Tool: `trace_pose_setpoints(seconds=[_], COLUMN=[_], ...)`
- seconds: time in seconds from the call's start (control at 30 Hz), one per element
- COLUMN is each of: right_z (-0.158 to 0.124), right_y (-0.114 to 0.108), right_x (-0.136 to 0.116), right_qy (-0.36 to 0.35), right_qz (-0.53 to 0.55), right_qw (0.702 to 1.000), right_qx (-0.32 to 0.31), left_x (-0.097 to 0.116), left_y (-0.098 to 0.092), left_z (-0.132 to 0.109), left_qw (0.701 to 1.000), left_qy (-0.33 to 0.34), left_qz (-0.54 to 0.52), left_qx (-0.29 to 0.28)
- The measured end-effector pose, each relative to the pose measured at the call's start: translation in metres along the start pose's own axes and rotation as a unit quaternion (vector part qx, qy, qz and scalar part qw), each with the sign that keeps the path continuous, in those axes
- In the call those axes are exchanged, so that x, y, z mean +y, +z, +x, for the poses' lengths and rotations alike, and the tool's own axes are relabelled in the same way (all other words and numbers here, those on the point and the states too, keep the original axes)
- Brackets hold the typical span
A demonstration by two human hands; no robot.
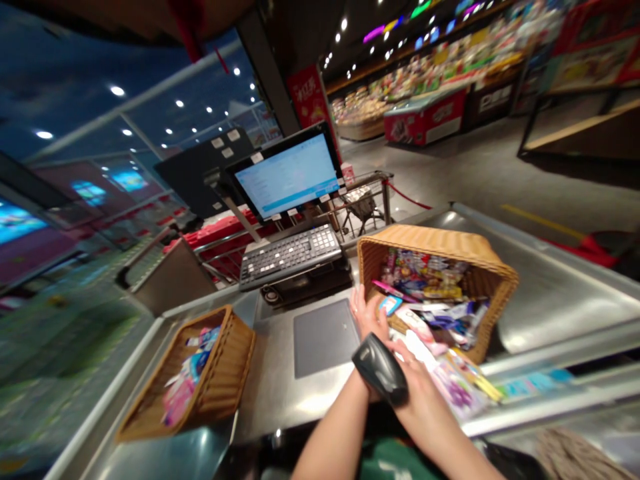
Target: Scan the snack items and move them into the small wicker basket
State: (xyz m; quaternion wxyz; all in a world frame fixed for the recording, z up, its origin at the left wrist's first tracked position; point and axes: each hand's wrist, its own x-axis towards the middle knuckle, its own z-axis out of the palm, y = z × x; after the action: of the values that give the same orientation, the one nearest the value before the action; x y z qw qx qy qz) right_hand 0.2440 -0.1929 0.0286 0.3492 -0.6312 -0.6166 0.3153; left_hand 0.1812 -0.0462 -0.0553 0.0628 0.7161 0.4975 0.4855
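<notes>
**A:** What'd you catch at the till?

**B:** Person at a steel checkout counter (pixel 280 400), both arms out front. R hand (pixel 423 393) had its fingers closed round a black handheld scanner (pixel 380 369), and the scanner sat across the L wrist.

**A:** And the L hand (pixel 369 319)?

**B:** Open, fingers spread upward, right by the front rim of a wicker basket (pixel 435 240) and just beside a small blue pkt (pixel 389 305). Couldn't tell if they touched it.

**A:** Where was the basket?

**B:** Toward the counter's R side, tipped over, mouth facing the person, colourful pkts (pixel 453 383) spilling out toward the front edge, more packed inside.

**A:** Anything else around?

**B:** 2nd wicker basket (pixel 220 373) near the L corner, pink and blue pkts (pixel 187 377) in it. Dark grey pad (pixel 325 337) between the two baskets, keyboard (pixel 290 255) and monitor (pixel 287 175) toward the back edge.
</notes>
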Motion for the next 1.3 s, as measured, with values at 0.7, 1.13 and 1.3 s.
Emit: trace_pose_setpoints(seconds=[0.7, 1.13, 1.3], right_z=[0.002, 0.001, 0.0], right_y=[0.012, 0.006, 0.007], right_x=[0.032, 0.017, 0.013], right_qy=[-0.028, -0.036, -0.011], right_qz=[0.002, 0.007, 0.005], right_qw=[0.996, 0.997, 1.0], right_qx=[0.079, 0.064, 0.021], left_x=[0.054, 0.041, 0.013], left_y=[0.042, 0.018, 0.015], left_z=[-0.006, 0.002, -0.008], left_qw=[0.965, 0.975, 0.977], left_qy=[0.004, -0.041, -0.178], left_qz=[-0.091, 0.012, -0.058], left_qx=[-0.244, -0.219, -0.101])
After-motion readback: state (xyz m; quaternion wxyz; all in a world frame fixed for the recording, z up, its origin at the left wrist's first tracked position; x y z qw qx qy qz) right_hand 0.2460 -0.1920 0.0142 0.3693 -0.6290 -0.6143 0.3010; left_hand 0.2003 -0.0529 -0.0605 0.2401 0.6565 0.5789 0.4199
